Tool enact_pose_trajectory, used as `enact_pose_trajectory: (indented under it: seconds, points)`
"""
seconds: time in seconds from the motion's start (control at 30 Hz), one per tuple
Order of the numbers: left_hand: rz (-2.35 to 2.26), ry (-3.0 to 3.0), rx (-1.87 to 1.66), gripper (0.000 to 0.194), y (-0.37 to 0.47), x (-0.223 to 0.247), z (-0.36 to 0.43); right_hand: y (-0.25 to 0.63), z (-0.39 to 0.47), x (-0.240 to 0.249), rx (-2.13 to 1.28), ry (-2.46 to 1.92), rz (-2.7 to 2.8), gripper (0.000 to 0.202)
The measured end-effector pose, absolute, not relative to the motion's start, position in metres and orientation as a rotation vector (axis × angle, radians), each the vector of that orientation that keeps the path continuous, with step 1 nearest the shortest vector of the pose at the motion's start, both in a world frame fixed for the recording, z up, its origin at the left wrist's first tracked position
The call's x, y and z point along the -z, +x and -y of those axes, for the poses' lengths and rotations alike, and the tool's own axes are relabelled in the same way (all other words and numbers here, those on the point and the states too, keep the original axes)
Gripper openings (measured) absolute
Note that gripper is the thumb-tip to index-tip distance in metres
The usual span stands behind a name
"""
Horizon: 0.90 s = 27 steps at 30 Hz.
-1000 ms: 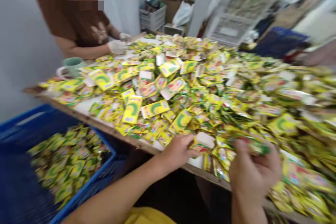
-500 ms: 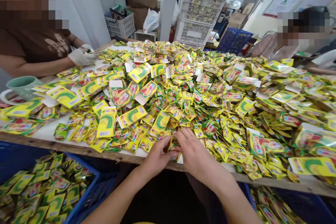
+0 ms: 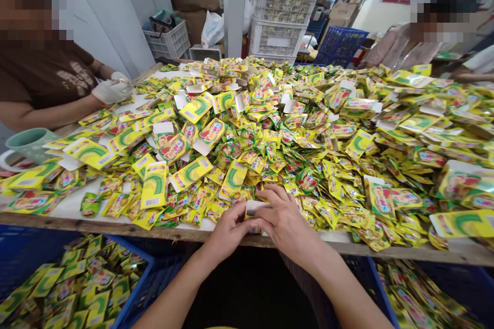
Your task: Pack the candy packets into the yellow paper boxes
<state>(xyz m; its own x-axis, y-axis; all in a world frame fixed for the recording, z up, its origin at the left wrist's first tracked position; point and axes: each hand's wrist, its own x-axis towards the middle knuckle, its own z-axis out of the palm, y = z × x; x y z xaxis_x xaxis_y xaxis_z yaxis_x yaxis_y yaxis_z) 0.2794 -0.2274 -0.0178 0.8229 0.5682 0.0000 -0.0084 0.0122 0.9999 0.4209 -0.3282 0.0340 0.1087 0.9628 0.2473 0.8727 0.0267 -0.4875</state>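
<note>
At the table's near edge, my left hand (image 3: 230,227) is closed around a small carton (image 3: 255,206), which shows a white flap at its top. My right hand (image 3: 284,218) is closed on the same carton from the other side, fingers bent over the flap. Most of the carton's body is hidden by my fingers. Just beyond lies a heap of small yellow-green sachets (image 3: 309,180). Flat yellow cartons, such as one carton (image 3: 155,185) with a green curve and a barcode, lie among them to the left.
Blue crates (image 3: 148,267) holding filled cartons stand below the table edge (image 3: 185,235). A green mug (image 3: 33,139) is at the left. A co-worker's gloved hands (image 3: 111,90) are at the far left; another person (image 3: 405,46) sits at the right. White crates (image 3: 280,36) are stacked behind.
The carton's white flap now shows between my hands, and my right fingers have bent over it. The view has shifted slightly. The co-worker's gloved hands at left have come closer together.
</note>
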Motion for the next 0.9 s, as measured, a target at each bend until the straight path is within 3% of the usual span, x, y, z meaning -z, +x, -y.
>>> enact_pose_trajectory:
  seconds: [0.13, 0.23, 0.43, 0.7, 0.9]
  points:
    - [-0.496, 1.42, -0.41, 0.033, 0.274, 0.009, 0.225, 0.416, 0.335, -0.014, -0.379, -1.64, 1.174, 0.019]
    - [-0.495, 1.275, -0.274, 0.028, 0.274, 0.006, 0.223, 0.41, 0.34, 0.0, -0.652, -1.584, 0.844, 0.023]
    - [-0.591, 1.1, -0.443, 0.022, 0.281, 0.011, 0.221, 0.413, 0.331, -0.002, -0.763, -1.475, 0.91, 0.02]
    - [-0.622, 1.513, -0.715, 0.019, 0.283, 0.02, 0.225, 0.415, 0.32, 0.005, -0.741, -1.445, 0.758, 0.013]
    - [-0.292, 1.866, -0.94, 0.015, 0.283, 0.024, 0.215, 0.415, 0.325, 0.011, -0.559, -1.431, 0.977, 0.009]
